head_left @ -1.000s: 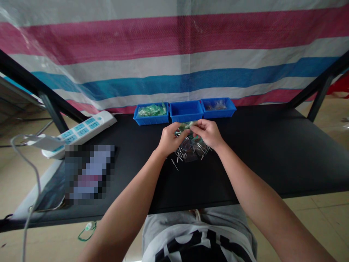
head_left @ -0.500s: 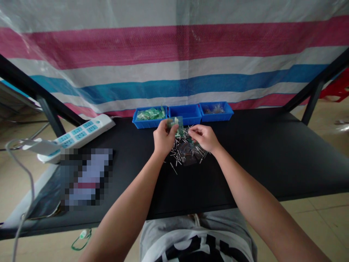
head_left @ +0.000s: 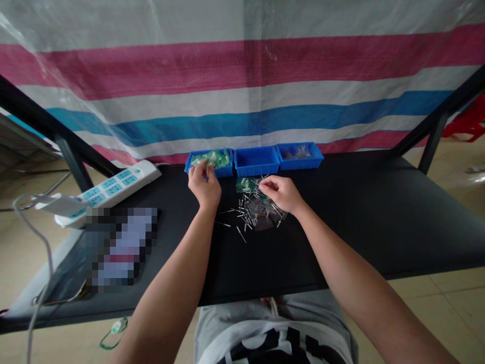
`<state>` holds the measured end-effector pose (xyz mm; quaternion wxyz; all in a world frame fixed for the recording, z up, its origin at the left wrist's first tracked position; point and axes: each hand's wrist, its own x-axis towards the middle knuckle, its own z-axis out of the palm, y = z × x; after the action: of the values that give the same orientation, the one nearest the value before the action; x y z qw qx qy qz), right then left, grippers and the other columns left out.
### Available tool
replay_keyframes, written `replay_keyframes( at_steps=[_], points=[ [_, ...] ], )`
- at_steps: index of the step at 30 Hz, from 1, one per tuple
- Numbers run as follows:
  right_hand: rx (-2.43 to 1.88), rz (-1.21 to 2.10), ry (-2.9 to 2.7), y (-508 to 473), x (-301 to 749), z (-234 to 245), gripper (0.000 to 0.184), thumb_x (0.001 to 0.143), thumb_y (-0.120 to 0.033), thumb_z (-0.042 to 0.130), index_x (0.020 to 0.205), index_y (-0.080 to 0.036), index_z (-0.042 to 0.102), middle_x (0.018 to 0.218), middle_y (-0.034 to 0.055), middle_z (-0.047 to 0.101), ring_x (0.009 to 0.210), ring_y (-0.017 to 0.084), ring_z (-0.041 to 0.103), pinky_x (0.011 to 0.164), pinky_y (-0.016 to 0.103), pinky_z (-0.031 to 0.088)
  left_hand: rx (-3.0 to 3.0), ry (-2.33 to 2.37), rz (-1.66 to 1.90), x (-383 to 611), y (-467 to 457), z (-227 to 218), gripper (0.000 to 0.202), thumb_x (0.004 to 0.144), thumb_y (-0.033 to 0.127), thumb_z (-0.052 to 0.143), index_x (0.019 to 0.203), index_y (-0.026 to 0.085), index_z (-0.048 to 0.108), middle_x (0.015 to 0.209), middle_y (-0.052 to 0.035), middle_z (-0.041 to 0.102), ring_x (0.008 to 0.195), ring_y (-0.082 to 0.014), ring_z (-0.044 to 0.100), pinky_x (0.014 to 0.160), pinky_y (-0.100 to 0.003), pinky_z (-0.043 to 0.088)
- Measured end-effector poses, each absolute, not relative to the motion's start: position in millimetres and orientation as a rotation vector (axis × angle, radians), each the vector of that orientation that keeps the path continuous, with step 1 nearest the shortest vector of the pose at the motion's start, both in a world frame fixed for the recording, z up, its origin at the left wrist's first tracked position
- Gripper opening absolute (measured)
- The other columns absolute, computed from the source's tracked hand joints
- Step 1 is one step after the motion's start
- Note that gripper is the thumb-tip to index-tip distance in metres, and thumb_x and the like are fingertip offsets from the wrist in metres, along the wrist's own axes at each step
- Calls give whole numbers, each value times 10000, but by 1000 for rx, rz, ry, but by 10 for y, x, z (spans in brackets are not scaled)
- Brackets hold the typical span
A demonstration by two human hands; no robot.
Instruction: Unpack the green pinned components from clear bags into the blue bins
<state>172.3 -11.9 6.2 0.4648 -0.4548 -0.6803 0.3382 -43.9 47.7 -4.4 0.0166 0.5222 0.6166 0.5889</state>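
My left hand (head_left: 203, 184) reaches over the front of a blue plastic bin (head_left: 225, 172), its fingertips at the green packets (head_left: 219, 158) inside. Whether those fingers grip anything is hard to see. My right hand (head_left: 282, 193) rests over a loose pile of thin metal pins (head_left: 250, 215), its fingertips at the pile's top edge. A small green board (head_left: 245, 185) lies on the tabletop at the pile's far side, between my hands. A clear plastic bag (head_left: 263, 217) lies under the pins.
Two more blue bins (head_left: 256, 162) stand in line on the black table (head_left: 341, 227), the right one (head_left: 299, 157) holding small clear-wrapped parts. A white power strip (head_left: 108, 189) lies at the left, near a pixelated flat object (head_left: 121, 247). A striped tarp (head_left: 242, 116) hangs behind.
My left hand has moved left from the pile to the left bin, and the green board it held now lies on the table. A few pins have spread left.
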Motion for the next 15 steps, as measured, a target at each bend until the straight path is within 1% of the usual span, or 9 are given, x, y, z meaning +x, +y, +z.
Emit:
replay_keyframes(
  at_steps=[4, 7, 11, 13, 15],
  points=[
    [-1121, 784, -1696, -123, 1726, 60, 177, 815, -330, 629, 815, -163, 688, 746, 37, 704, 663, 151, 622, 616, 263, 452, 1534, 1947, 1854, -441, 533, -62, 230, 859, 240, 562, 1036, 169, 692, 963, -68, 686, 957, -195, 635, 929, -329, 481],
    [-1121, 778, -1705, -133, 1728, 73, 174, 819, -324, 624, 802, -163, 687, 750, 37, 710, 664, 150, 627, 613, 258, 452, 1501, 2036, 1777, -427, 540, -45, 238, 857, 238, 561, 1035, 185, 709, 960, -70, 696, 1034, -221, 618, 994, -370, 446],
    [-1120, 781, -1732, -141, 1727, 78, 183, 826, -326, 617, 792, -162, 691, 756, 38, 717, 668, 151, 632, 615, 256, 454, 1500, 2155, 1603, -385, 521, -12, 282, 869, 251, 538, 1091, 224, 710, 964, -75, 691, 1086, -252, 589, 1057, -482, 366],
    [-1133, 777, -1739, -144, 1725, 75, 189, 826, -331, 617, 792, -162, 694, 744, 37, 716, 662, 153, 631, 614, 259, 454, 1519, 2191, 1527, -365, 508, 5, 299, 876, 259, 529, 1119, 227, 701, 972, -90, 690, 1122, -276, 565, 1061, -539, 328],
    [-1145, 779, -1744, -146, 1722, 73, 199, 827, -339, 616, 793, -161, 698, 731, 37, 715, 654, 154, 629, 609, 260, 453, 1524, 2210, 1492, -355, 498, 24, 301, 890, 262, 510, 1125, 222, 694, 991, -101, 693, 1142, -289, 547, 1050, -555, 317]
  ],
)
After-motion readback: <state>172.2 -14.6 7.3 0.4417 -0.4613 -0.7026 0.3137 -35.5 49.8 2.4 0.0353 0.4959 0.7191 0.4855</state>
